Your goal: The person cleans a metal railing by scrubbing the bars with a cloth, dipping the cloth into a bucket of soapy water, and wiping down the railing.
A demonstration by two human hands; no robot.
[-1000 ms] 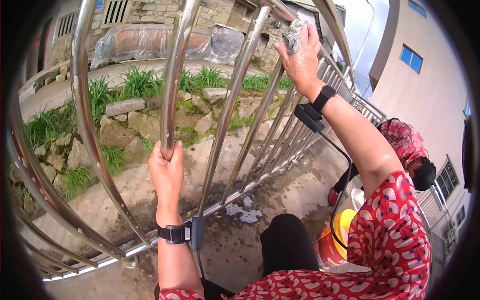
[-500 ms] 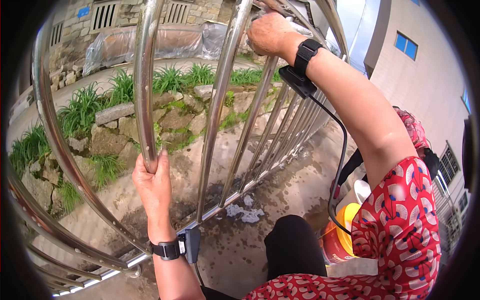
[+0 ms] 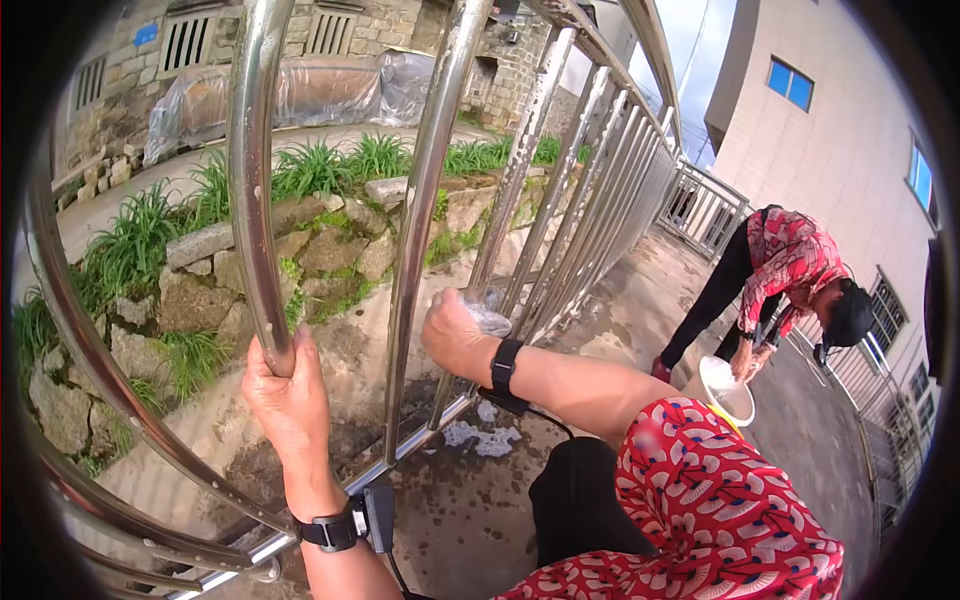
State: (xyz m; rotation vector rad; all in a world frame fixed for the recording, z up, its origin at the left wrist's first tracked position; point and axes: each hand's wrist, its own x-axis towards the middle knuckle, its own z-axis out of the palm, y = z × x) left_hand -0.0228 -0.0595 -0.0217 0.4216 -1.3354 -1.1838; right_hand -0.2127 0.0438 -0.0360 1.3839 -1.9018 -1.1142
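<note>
Right hand (image 3: 458,330) lower, gripping cloth (image 3: 489,319) | left hand (image 3: 288,400) clasping bar (image 3: 250,180) | wide gaps alongside

Here, upper left, plastic sheeting (image 3: 290,95) drapes something brownish before a stone building (image 3: 400,28); lower down on the left, leafy green plants (image 3: 130,240) line a rough stone wall (image 3: 195,305)! Upper right, a pale building (image 3: 850,130) with a blue window (image 3: 790,84), and below, a co-worker (image 3: 795,250) in red bends low!

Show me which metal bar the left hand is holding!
The bar rising up from the left hand: only this one has that hand wrapped around it.
</note>
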